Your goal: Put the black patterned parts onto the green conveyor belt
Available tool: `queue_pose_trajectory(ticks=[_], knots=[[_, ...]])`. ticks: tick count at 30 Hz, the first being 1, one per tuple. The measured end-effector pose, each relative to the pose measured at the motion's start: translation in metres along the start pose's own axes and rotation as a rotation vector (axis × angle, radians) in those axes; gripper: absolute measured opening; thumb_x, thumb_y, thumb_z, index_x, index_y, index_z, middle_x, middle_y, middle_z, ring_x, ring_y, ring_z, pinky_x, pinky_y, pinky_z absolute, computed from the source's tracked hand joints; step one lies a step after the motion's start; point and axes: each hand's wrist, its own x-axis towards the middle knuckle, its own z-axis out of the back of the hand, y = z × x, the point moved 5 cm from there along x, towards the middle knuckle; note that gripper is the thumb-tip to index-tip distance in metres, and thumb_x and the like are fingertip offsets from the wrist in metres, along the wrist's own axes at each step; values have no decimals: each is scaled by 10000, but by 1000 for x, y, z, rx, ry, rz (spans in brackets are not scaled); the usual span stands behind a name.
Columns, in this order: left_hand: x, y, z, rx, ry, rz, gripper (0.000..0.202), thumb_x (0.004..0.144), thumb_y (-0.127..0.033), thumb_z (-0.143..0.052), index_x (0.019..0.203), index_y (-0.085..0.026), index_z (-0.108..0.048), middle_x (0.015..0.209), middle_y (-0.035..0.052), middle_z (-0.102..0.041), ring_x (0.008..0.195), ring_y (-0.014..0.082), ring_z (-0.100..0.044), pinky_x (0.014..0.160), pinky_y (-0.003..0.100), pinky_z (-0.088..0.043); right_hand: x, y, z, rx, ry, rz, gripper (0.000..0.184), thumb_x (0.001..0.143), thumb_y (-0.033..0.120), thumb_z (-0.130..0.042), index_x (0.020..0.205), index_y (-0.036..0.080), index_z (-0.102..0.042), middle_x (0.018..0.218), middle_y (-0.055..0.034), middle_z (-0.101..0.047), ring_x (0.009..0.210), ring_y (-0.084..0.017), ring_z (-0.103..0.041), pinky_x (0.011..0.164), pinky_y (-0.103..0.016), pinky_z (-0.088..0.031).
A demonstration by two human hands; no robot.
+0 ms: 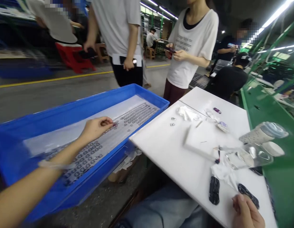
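Note:
My left hand [96, 129] reaches into a long blue bin [77, 109], its thumb and forefinger pinched together. At the fingertips is a small, dark-edged ring-shaped part [115, 124], blurred. Many similar small ring-shaped parts [139, 113] lie in rows on a pale sheet [66, 129] inside the bin. Over the near edge of the white table [158, 142], my right hand [248, 211] has its fingers curled closed; whatever they hold, if anything, is hidden. Beside it lie two black, rounded oblong pieces, one left [214, 190] and one just behind the fingers [248, 194].
Crumpled white tissue [188, 113], a white slab [204, 139], a thin brush-like tool [218, 155], a patterned cup [261, 133] and a clear plastic cup [250, 155] are on the table. Two people [188, 47] stand beyond the bin. Green bench [277, 133] borders the right.

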Motion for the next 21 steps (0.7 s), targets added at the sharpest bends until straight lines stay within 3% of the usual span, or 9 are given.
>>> queue_pose_trajectory(ticks=[2,3,6,9,11,13,17,21], knots=[[-3,-63,8,-81,-23,-103,391,839,-572,-524,999,-228,-615,929,-24,-702,860,175,-629,770,267,-487,-1,6,-5,52,-5,14,456,707,622,-696,722,170,-632,615,-45,-589,563,-183,-511,492,-307,-410],[-10,-100,4,-196,32,-197,376,819,-553,-561,977,-220,-631,925,-13,-707,852,179,-633,754,267,-492,-2,9,-7,73,-12,27,465,713,628,-688,707,168,-621,608,-37,-573,561,-171,-493,494,-295,-396],[-43,-207,-35,-316,382,-521,289,822,-469,-570,859,-197,-661,834,12,-706,787,180,-639,714,275,-497,-5,14,-10,123,-8,48,468,728,623,-679,663,169,-586,600,-20,-527,561,-152,-455,504,-280,-372],[-65,-266,-78,-257,547,-657,122,756,-335,-659,718,-220,-677,695,-20,-681,675,153,-632,626,241,-473,-7,14,-11,149,23,45,465,751,609,-667,638,167,-575,603,-15,-500,568,-145,-438,509,-266,-364],[-65,-279,-95,-195,553,-695,78,728,-270,-682,664,-227,-671,625,-30,-651,620,147,-617,568,234,-444,-6,14,-11,157,56,38,479,758,614,-656,622,162,-575,608,-18,-496,572,-141,-435,509,-255,-366],[-57,-280,-99,-132,479,-722,82,759,-228,-643,682,-226,-670,651,-18,-651,645,157,-619,591,246,-441,-6,13,-12,164,93,34,495,761,622,-647,602,159,-572,607,-21,-493,575,-140,-436,512,-248,-374],[-41,-270,-93,-15,237,-763,190,864,-179,-488,777,-200,-656,844,49,-657,776,192,-618,718,300,-457,-6,12,-13,181,106,23,485,755,616,-657,609,158,-593,630,-29,-518,590,-144,-450,519,-243,-391],[-50,-256,-101,59,157,-856,231,915,-199,-454,843,-217,-673,846,43,-678,810,194,-629,745,307,-500,-9,12,-12,203,81,17,469,753,610,-663,616,165,-608,638,-29,-531,593,-147,-458,515,-243,-393]])
